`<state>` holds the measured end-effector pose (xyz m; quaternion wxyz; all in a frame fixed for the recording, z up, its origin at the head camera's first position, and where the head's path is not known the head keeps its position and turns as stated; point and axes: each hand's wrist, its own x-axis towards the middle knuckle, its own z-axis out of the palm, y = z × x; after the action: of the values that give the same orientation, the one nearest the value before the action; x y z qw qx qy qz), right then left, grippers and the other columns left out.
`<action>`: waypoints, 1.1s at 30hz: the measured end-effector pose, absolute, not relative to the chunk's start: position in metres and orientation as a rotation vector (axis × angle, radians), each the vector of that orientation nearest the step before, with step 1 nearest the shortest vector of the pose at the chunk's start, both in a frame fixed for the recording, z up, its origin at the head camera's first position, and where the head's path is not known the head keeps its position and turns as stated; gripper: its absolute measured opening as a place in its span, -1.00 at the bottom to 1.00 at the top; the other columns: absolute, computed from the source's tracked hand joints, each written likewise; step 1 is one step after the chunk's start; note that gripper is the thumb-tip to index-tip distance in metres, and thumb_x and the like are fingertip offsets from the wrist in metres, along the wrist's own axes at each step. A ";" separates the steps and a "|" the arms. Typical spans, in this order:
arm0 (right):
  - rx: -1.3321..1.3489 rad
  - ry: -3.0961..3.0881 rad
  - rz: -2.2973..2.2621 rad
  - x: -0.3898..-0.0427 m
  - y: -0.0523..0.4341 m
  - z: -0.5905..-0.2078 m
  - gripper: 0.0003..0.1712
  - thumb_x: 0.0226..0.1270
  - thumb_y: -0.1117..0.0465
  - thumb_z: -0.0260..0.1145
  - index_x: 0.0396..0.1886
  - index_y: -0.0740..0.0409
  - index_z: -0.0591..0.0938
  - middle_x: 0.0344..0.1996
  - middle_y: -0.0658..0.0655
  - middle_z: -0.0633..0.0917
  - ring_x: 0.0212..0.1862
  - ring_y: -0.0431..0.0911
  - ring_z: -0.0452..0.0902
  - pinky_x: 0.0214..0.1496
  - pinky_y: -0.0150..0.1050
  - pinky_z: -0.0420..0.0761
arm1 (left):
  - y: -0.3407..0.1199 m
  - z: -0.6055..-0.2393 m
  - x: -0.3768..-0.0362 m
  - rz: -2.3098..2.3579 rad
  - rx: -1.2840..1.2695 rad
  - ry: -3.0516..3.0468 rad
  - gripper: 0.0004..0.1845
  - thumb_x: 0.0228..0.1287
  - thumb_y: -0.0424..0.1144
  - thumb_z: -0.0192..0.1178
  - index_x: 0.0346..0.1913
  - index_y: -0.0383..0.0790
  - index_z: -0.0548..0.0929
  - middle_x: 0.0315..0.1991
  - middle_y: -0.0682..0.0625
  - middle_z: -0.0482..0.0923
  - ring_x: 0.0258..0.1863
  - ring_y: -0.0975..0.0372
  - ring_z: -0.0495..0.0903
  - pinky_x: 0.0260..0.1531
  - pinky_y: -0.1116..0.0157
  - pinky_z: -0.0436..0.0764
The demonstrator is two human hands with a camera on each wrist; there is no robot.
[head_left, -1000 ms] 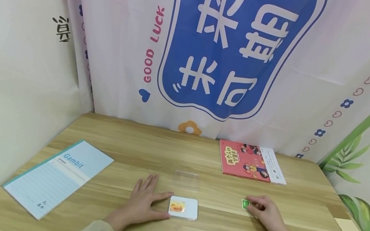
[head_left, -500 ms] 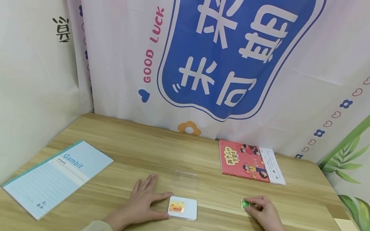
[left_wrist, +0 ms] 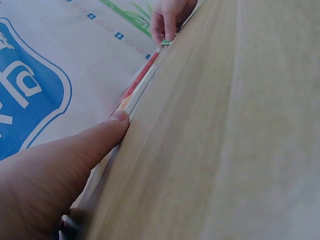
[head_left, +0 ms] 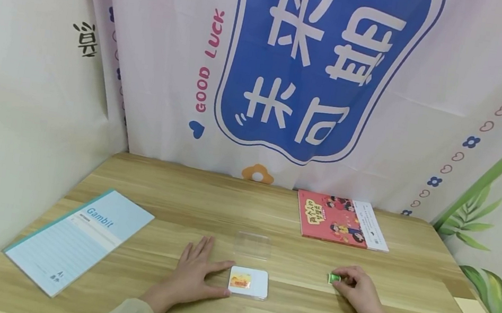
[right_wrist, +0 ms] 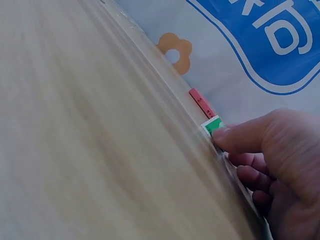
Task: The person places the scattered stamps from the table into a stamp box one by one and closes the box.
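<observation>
In the head view my left hand [head_left: 196, 272] lies on the table with its fingers spread. Its straight thumb and index finger touch the left corners of a small white card-like stack [head_left: 260, 283], which sits on something clear. A yellow-orange stamp [head_left: 240, 281] lies on the left part of that white surface. Off to the right, my right hand [head_left: 359, 290] pinches a small green stamp [head_left: 334, 279] between thumb and index finger, just above the table. The right wrist view shows the green stamp [right_wrist: 213, 124] with a white serrated edge, its lower part hidden by the thumb.
A clear plastic lid [head_left: 253, 245] lies just behind the white stack. The blue notebook [head_left: 80, 242] is at the left, and a red picture book [head_left: 336, 219] lies at the back right. Printed cloth [head_left: 169, 86] hangs behind the wooden table [head_left: 168, 193].
The green stamp has tilted slightly in my right fingers, with its face appearing flatter in the head view. My left hand and the white stack have stayed in place.
</observation>
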<state>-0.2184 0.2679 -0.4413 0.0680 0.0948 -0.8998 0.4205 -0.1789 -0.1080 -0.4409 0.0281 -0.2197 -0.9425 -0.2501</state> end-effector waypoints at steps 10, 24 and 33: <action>0.228 -2.684 1.385 -0.219 0.264 -0.441 -0.78 -0.09 0.49 0.29 -0.35 0.30 0.55 -0.54 0.09 0.43 -0.50 -0.17 0.28 -0.52 -0.38 0.34 | -0.108 -0.441 -0.179 -0.755 -0.671 -2.907 -0.31 -0.15 0.40 0.00 0.09 0.18 0.44 0.25 -0.39 -0.16 0.23 -0.15 -0.25 0.06 -0.15 -0.29; 0.191 -2.710 1.380 -0.219 0.264 -0.439 -0.73 -0.06 0.46 0.27 -0.26 0.32 0.58 -0.52 0.09 0.45 -0.51 -0.16 0.28 -0.55 -0.39 0.33 | -0.108 -0.443 -0.180 -0.748 -0.683 -2.906 -0.31 -0.14 0.40 -0.01 0.10 0.17 0.44 0.25 -0.39 -0.16 0.23 -0.15 -0.26 0.06 -0.15 -0.30; 0.207 -2.754 1.386 -0.219 0.256 -0.429 -0.75 -0.01 0.36 0.31 -0.25 0.26 0.60 -0.56 0.08 0.50 -0.57 -0.18 0.32 -0.60 -0.39 0.35 | -0.108 -0.443 -0.180 -0.741 -0.696 -2.899 -0.31 -0.13 0.40 -0.01 0.11 0.16 0.43 0.25 -0.39 -0.17 0.23 -0.16 -0.25 0.06 -0.15 -0.29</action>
<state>-0.2186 0.2556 -0.4289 0.0260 0.0668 -0.8910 0.4484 -0.1800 -0.1085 -0.4431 0.0345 -0.2264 -0.9431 -0.2411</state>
